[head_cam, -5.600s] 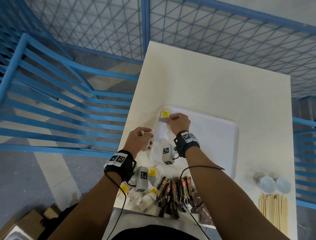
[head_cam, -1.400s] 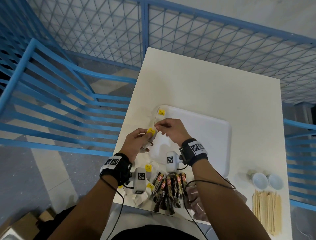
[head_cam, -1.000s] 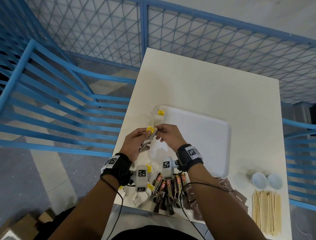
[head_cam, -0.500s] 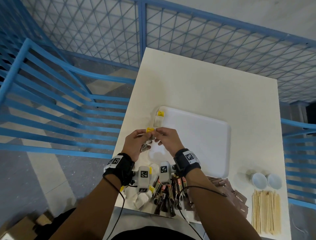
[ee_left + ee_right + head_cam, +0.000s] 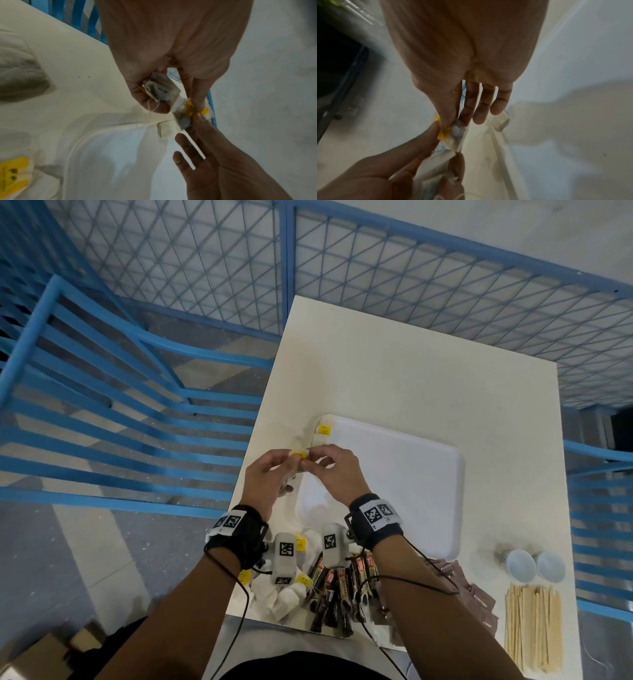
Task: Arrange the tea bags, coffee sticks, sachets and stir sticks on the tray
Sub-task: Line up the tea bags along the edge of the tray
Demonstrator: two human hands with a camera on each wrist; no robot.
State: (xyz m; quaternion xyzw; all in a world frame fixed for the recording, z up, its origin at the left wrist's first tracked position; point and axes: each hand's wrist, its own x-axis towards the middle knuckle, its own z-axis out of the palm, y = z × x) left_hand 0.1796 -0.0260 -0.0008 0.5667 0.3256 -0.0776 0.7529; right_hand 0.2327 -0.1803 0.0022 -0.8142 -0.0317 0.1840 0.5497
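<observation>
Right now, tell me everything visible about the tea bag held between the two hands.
The tea bag is a small white paper pouch, crumpled, with dark tea showing through, a thin white string and a yellow tag. It is held in the air above the near left rim of the white tray. The left hand grips the pouch while the right hand pinches the tag end between thumb and forefinger.

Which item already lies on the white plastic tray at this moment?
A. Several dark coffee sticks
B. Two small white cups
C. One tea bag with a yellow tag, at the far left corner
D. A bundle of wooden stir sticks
C. In the head view a single tea bag with a yellow paper tag lies at the far left corner of the white plastic tray; nothing else shows on the tray.
</observation>
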